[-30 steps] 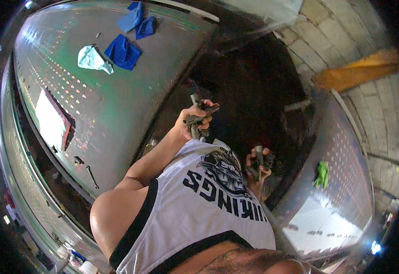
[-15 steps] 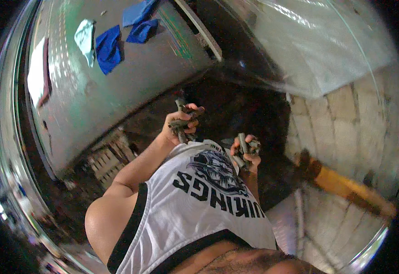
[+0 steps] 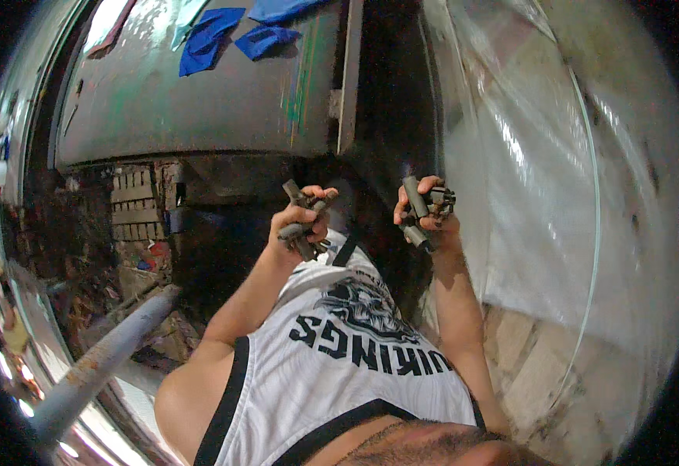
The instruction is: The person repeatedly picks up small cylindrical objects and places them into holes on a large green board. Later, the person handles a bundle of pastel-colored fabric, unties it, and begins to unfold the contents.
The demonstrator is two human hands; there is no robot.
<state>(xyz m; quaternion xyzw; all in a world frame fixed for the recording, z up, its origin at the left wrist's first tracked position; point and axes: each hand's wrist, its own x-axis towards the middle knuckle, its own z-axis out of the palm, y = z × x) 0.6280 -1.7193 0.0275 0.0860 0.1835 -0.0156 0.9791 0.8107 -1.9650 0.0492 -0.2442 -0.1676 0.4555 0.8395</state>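
My left hand (image 3: 317,224) is closed round a bunch of short, dull grey-green cylindrical pieces (image 3: 296,231), which stick out at different angles between the fingers. My right hand (image 3: 430,220) grips similar short grey cylindrical pieces (image 3: 415,197), with a dark part poking out at its outer side. What exactly these pieces are cannot be made out. Both hands are raised in front of my white sleeveless shirt (image 3: 293,299), apart from each other, over a dark gap.
Ahead on the left lies a broad grey panel (image 3: 199,116) with blue cloths (image 3: 212,39) on it. Translucent plastic sheeting (image 3: 533,194) hangs along the right. A rusty grey pipe (image 3: 110,353) slants in at lower left, near a slatted crate (image 3: 139,206).
My view has swung round: the panel sits squarer ahead, the pipe has appeared, and a yellow bar has left view. My right hand has risen away from my shirt. Both grips persist.
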